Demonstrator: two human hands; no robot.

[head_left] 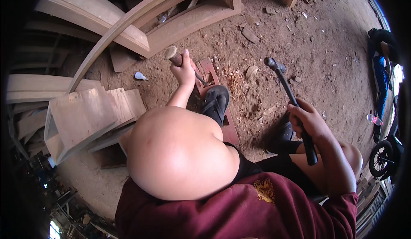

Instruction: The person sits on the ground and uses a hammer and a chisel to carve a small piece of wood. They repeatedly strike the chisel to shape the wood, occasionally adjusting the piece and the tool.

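Note:
My left hand is closed round the wooden handle of a chisel, whose flat, pale, worn butt points up. The chisel's dark blade slants down to a reddish wooden board on the ground, close to a recess cut in it. A foot in a dark sandal rests on the same board. In my right hand is a hammer with a dark handle, gripped partway along. Its metal head is raised, well to the right of the chisel and apart from it.
Wood chips lie scattered on the dirt floor beside the board. A large curved wooden frame stands at the far left, with a plywood piece nearer. At the right are a person, a plastic bottle and a motorbike wheel.

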